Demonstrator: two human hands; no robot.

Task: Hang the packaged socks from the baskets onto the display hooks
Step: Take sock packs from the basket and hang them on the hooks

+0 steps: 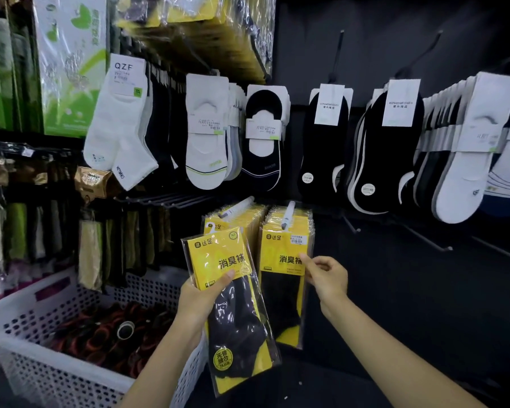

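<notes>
My left hand (202,301) grips a yellow-and-black sock pack (233,307) in clear plastic, held upright and slightly tilted in front of the display. My right hand (326,275) touches the front pack of a hanging stack of the same yellow packs (283,254) with thumb and forefinger at its right edge. That stack hangs on a white-tipped hook (287,214). A second stack (233,219) hangs on the hook to its left, just behind the held pack's top. A white perforated basket (27,313) at lower left holds dark rolled socks (109,334).
White and black socks hang in rows above, such as the white ankle pair (121,125) and black no-show socks (324,142). Bare black hooks (424,237) jut out at right. Green and brown goods fill the left shelving (18,231).
</notes>
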